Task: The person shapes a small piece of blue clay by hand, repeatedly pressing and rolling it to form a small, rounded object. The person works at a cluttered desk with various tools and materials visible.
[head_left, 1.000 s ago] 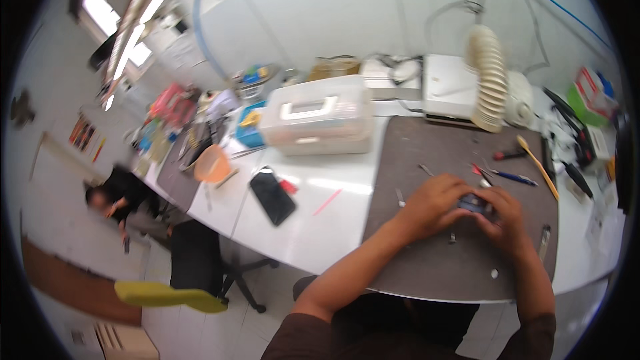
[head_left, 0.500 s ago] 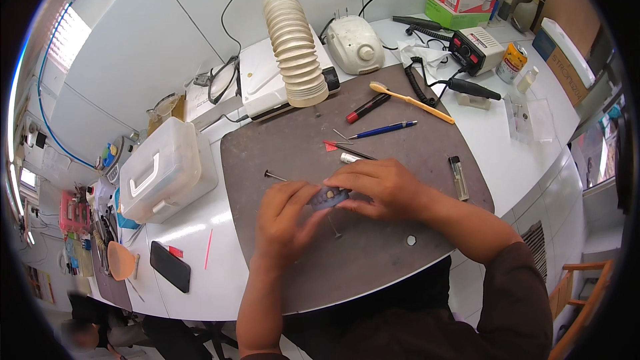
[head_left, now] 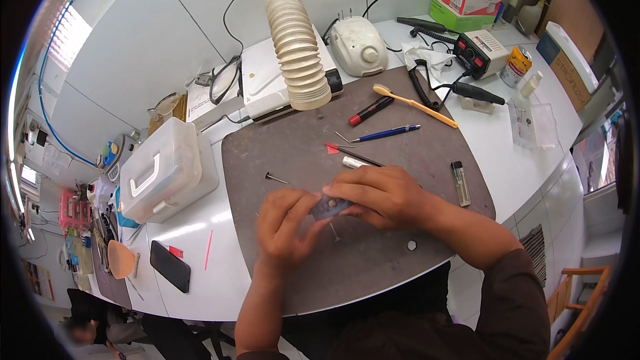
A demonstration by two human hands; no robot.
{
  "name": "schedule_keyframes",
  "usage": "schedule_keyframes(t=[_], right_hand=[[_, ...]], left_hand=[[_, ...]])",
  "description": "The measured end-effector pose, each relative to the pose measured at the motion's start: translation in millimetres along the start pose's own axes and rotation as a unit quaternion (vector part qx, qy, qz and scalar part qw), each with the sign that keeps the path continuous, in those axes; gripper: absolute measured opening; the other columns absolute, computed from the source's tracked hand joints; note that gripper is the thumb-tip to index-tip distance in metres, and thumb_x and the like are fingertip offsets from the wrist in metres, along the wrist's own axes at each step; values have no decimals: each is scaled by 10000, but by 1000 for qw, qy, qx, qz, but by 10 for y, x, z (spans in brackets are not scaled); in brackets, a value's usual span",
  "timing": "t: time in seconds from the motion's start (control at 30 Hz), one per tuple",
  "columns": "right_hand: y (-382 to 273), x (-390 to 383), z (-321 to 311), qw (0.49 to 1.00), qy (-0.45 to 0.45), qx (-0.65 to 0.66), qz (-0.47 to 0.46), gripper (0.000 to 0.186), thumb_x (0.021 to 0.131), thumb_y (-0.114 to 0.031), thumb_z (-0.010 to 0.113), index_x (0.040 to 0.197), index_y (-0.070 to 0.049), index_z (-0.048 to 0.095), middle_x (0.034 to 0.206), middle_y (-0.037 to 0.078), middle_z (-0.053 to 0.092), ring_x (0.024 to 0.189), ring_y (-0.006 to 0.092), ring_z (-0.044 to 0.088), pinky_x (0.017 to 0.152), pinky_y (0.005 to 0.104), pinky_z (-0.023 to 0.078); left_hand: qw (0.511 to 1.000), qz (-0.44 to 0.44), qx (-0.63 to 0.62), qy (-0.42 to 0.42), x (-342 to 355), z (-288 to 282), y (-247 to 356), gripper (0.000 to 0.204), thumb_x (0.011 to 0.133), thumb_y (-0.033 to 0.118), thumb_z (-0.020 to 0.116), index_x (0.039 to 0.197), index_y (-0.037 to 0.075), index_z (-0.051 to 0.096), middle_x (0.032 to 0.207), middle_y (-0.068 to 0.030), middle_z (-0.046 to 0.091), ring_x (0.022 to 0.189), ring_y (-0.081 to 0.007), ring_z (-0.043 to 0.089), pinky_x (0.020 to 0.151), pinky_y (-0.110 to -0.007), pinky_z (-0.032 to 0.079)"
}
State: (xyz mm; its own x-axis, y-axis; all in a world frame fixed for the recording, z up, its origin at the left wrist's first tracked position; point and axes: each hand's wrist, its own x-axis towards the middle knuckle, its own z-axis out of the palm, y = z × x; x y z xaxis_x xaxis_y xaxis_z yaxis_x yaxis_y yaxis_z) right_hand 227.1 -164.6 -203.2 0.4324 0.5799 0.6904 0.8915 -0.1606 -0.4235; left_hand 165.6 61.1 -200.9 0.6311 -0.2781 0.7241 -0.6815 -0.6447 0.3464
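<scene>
A small grey-blue dental model [head_left: 327, 208] with a yellowish tooth-like spot is held between both hands over the brown mat. My left hand [head_left: 288, 221] closes on its left side, fingers bent and thumb beneath. My right hand [head_left: 383, 197] grips its right side, fingertips over the top edge. The fingers hide much of the model. Just beyond the hands lie a small metal burr with a thin shank [head_left: 276, 178] and a white cylinder [head_left: 353, 162]. Another thin metal piece [head_left: 335, 233] lies partly under the left thumb.
On the mat [head_left: 267, 153] are a blue pencil [head_left: 385, 133], a red-and-black marker [head_left: 371, 111], a yellow toothbrush [head_left: 417, 106] and a clear tube [head_left: 460, 183]. A ribbed suction hose [head_left: 298, 53] stands behind. Left are a plastic box [head_left: 167, 170] and a phone [head_left: 170, 266]. A person [head_left: 93, 323] sits far left.
The model has tilted between my hands, and its yellowish spot shows less. My right hand has shifted slightly nearer. The whole view has moved a little.
</scene>
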Motion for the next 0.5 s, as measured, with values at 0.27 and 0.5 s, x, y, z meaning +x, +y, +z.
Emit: schedule_keyframes(t=[0.27, 0.5], right_hand=[[-33, -3, 41, 1000, 19, 18, -4, 523, 740, -63, 819, 1241, -61, 667, 1086, 128, 711, 921, 292, 723, 758, 382, 606], [-67, 5, 15, 1000, 17, 25, -3, 522, 746, -72, 820, 1245, -58, 668, 1085, 130, 712, 920, 296, 720, 756, 382, 595]], left_hand=[[1000, -4, 10, 15, -6, -36, 89, 388, 737, 135, 880, 1053, -2, 702, 993, -125, 677, 884, -287, 645, 769, -371, 530], [999, -19, -12, 29, -3, -18, 118, 388, 708, 129, 885, 1031, 10, 708, 986, -116, 679, 859, -292, 650, 751, -382, 530]])
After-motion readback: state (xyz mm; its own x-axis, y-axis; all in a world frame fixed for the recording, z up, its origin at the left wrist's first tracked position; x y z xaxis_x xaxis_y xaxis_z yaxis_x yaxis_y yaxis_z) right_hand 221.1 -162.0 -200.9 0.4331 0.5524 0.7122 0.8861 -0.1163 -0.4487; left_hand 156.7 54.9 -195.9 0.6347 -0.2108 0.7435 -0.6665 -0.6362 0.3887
